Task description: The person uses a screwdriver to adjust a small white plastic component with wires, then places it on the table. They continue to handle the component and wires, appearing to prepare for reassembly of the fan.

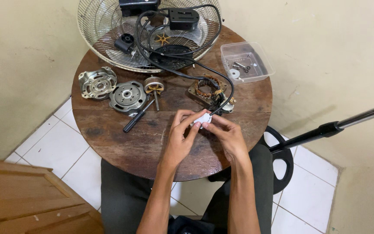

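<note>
right now both hands pinch a small white part [203,118] over the round wooden table [122,143], left hand [179,138] at nine o'clock, right hand [229,138] at three. tugging its black cable [182,71] could likely drag the stator [207,89] off.

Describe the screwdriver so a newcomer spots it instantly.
Start at the round wooden table and find the two silver motor housings on its left half. Just below them, left of both hands, lies the screwdriver, slanted. Its black handle and thin shaft set it apart from the round metal parts nearby.
</note>
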